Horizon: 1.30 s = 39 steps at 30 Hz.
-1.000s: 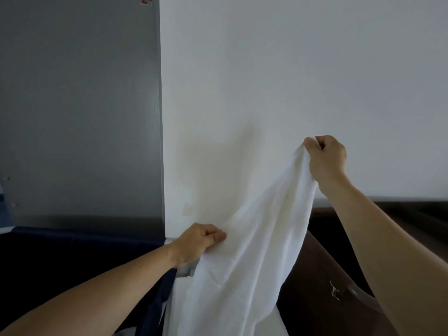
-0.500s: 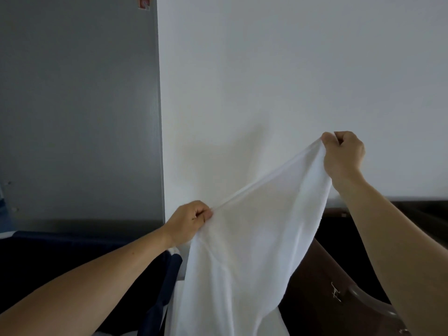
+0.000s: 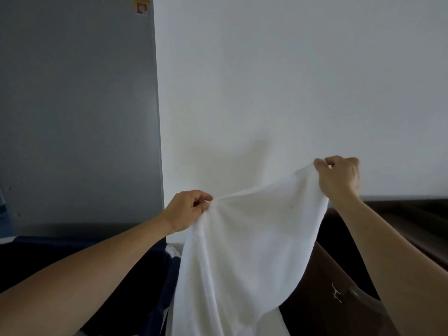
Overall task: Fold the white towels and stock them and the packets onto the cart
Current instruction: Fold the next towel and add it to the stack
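White wall point(image 3: 291, 69), grey panel point(image 3: 72, 105) behind; left grip point(image 3: 186, 210) and right grip point(image 3: 339, 178) pinch the towel point(image 3: 242, 251) aloft.

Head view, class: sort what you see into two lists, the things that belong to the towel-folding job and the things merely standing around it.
Part of the job:
- white towel, held up by its top edge
- left hand and right hand, each pinching that edge

Just there:
- grey panel with a sticker
- white wall
- dark brown furniture
- dark blue fabric
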{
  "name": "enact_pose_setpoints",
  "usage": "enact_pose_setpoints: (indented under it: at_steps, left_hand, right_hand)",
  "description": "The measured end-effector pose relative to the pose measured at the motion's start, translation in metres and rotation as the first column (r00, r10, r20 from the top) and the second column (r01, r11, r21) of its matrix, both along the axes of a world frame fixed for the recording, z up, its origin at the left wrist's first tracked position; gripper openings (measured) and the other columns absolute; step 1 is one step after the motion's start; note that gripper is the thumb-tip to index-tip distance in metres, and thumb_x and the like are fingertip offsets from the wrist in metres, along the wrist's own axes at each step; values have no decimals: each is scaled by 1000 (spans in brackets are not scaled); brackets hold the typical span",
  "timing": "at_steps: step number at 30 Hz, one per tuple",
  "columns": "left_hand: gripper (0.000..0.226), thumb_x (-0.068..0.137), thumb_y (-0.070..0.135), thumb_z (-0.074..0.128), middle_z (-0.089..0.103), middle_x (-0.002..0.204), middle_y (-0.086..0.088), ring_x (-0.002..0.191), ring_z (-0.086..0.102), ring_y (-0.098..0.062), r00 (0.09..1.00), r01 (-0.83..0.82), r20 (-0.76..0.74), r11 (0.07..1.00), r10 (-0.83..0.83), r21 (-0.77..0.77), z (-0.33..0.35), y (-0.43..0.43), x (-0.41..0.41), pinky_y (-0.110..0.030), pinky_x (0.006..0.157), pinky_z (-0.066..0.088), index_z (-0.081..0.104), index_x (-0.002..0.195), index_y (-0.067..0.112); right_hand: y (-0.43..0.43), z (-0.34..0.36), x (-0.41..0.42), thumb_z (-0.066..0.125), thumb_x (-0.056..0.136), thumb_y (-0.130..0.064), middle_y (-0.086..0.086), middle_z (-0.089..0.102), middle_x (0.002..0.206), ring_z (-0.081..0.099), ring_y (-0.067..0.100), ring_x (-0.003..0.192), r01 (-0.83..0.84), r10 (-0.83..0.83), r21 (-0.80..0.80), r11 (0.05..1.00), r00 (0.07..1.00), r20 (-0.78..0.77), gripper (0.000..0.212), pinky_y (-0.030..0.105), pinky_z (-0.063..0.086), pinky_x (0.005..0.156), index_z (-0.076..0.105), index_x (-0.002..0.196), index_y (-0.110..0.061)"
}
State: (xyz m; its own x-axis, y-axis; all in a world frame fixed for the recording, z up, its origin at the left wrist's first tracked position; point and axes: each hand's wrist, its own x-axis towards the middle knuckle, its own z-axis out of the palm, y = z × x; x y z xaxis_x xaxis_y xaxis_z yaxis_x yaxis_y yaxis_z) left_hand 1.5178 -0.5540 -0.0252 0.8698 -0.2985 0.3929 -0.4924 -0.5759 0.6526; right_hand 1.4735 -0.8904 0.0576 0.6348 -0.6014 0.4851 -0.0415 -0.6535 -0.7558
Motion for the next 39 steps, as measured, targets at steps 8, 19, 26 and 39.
enact_pose_setpoints:
  at_steps: [8,19,26,39]
  left_hand:
    - [13,93,14,64,66,80,-9,70,55,-16,957,216,-150,956,-247,-199,35,-76,-36,-29,61,46,55,102,14]
    - [12,92,15,65,60,75,-11,68,51,-17,972,176,-100,945,-210,-276,23,-87,-41,-33,66,46,53,93,14]
    - [8,90,20,71,73,87,-7,75,67,-15,950,177,-139,851,-279,-495,17,-65,-42,-27,69,53,67,95,15]
    - [7,92,29,69,74,94,2,81,68,-6,892,271,-327,948,-312,-166,-21,-23,-37,-22,77,55,70,94,22]
  right_hand:
    - [99,-32,-6,60,96,-25,-1,69,62,69,21,67,-391,402,292,873,915,24,21,41,54,73,66,81,-11]
    - [117,-62,2,46,102,-31,-6,58,78,58,23,82,-336,336,-14,942,942,20,17,36,43,73,52,94,-18]
    - [101,-14,26,45,102,-31,3,60,82,57,29,84,-234,243,-73,970,956,163,26,31,35,71,58,93,-11]
    - [62,21,55,41,100,-30,0,51,68,52,28,74,-64,66,-17,998,974,217,29,34,36,65,57,88,-8]
